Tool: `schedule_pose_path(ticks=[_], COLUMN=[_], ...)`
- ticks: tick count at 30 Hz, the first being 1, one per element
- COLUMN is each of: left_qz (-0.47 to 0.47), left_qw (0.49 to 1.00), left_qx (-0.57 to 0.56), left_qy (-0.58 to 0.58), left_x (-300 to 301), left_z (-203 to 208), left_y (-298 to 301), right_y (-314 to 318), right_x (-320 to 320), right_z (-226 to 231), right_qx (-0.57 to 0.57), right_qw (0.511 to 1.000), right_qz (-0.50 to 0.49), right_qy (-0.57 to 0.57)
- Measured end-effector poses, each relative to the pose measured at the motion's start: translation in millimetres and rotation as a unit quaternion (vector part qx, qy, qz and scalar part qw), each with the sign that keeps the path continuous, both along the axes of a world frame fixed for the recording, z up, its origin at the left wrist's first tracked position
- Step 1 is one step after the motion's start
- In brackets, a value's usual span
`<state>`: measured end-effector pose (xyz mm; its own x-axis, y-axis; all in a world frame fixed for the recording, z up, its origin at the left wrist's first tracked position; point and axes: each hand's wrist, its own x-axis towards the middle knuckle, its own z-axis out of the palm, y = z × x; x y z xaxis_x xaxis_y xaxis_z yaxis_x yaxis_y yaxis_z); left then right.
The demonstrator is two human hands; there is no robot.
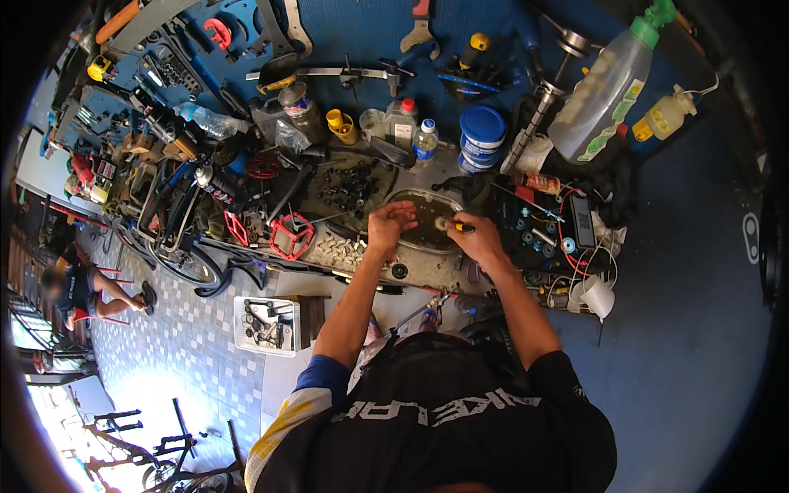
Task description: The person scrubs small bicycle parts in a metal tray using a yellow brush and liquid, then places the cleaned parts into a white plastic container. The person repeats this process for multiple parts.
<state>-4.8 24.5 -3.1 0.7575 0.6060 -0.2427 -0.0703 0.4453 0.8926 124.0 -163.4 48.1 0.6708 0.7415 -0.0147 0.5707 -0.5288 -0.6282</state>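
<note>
On the bench in front of me is an oval metal tray with dark, murky liquid in it. My right hand closes around a small brush with a black and yellow handle. Its pale bristle end points left over the tray. My left hand is at the tray's left side, fingers curled together. What those fingers hold, if anything, is too small to make out. Left of that hand lies a scatter of small pale pieces. A dark round part rests near the bench's front edge.
Red pedals and a mat of small dark parts lie to the left. Behind the tray stand a small bottle and blue tubs. Cables and a white cup crowd the right end. A white bin of parts sits below.
</note>
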Motion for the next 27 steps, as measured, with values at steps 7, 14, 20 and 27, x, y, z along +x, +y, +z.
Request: schedule_pose_path(ticks=[7, 14, 20, 27], left_qz=[-0.006, -0.015, -0.013, -0.054], left_qw=[0.988, 0.974, 0.989, 0.939], left_qx=[0.144, 0.209, 0.133, 0.319], left_qy=[0.053, 0.085, 0.062, 0.116], left_x=[7, 3, -6, -2], left_z=[13, 15, 13, 22], left_y=[-7, -7, -9, -7], right_y=[32, 27, 3, -21], right_x=[-34, -33, -8, 5], right_z=[34, 26, 4, -32], right_qx=[0.206, 0.207, 0.103, -0.038], right_qw=[0.976, 0.972, 0.989, 0.957], right_qz=[-0.007, -0.016, 0.041, 0.096], right_qy=[0.070, 0.113, -0.097, -0.273])
